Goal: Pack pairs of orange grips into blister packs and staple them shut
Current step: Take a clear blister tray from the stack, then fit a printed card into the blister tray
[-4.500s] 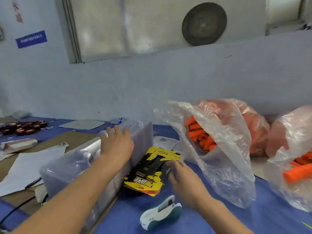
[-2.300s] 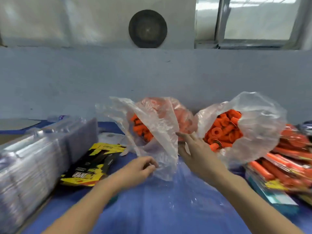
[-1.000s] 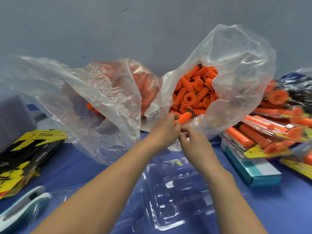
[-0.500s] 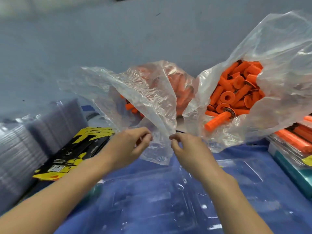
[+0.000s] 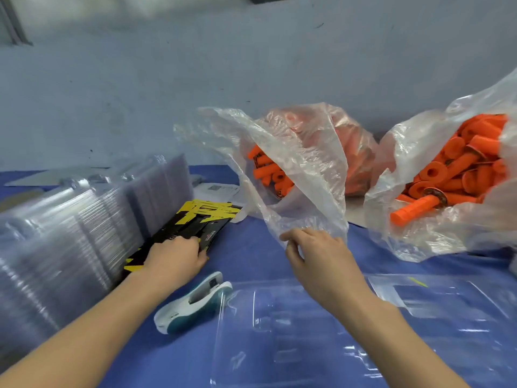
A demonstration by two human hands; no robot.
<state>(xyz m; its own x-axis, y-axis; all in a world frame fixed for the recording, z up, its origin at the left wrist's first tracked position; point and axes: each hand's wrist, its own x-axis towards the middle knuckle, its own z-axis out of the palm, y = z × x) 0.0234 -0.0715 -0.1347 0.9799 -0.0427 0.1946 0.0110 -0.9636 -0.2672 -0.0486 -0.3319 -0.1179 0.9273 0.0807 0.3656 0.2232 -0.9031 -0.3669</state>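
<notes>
An open clear blister pack (image 5: 293, 326) lies flat on the blue table, in front of me. My left hand (image 5: 174, 257) rests on the stack of black and yellow cards (image 5: 195, 222), fingers curled at its near edge. My right hand (image 5: 313, 253) hovers with loosely bent fingers at the lower edge of the middle plastic bag (image 5: 302, 175), which holds orange grips (image 5: 268, 172). A second open bag (image 5: 419, 219) of orange grips (image 5: 447, 175) stands at the right. A white and teal stapler (image 5: 193, 301) lies between my forearms.
A long stack of clear blister shells (image 5: 70, 228) runs along the left. White papers (image 5: 215, 189) lie behind the cards. A grey wall (image 5: 195, 79) stands close behind the bags. The table is covered in blue (image 5: 251, 253).
My left hand has moved left from the bag down onto the card stack. My right hand has let the bag edge go and stays near it. The view has shifted left.
</notes>
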